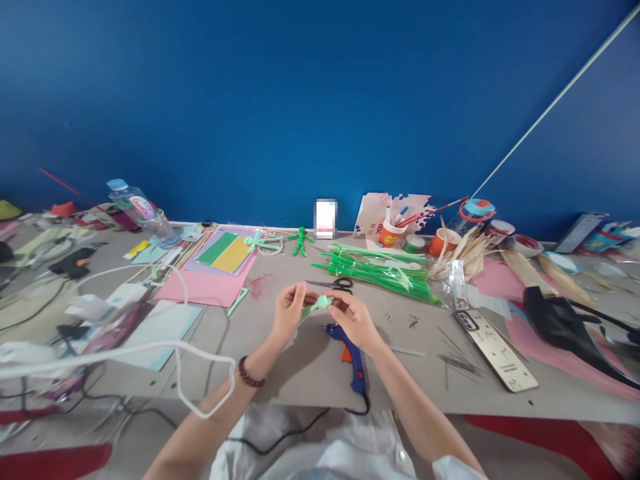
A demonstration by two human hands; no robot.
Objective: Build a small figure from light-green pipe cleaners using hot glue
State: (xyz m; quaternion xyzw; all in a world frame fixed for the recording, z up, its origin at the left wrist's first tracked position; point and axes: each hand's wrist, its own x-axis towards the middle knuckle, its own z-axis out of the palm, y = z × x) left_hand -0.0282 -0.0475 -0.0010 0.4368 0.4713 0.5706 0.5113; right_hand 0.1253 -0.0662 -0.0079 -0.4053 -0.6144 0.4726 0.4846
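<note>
My left hand [289,312] and my right hand [356,321] meet above the table's middle, fingers closed on a pale green pipe cleaner piece [324,302]. Its bunched part shows between my fingertips, and a pale strip trails under my left hand. Below my right hand lies a blue glue gun [356,367] with an orange trigger, its nozzle toward my hands. Just beyond my fingers rest dark-handled scissors [343,284]. A bent pale green pipe cleaner [237,302] lies to the left.
Behind my hands lie bundled green pipe cleaners [375,273] and a small green pipe cleaner figure [301,241]. Pink paper [200,291] is at left, a phone [497,350] and thin wires [461,365] at right. A white cable [125,350] loops across my left forearm.
</note>
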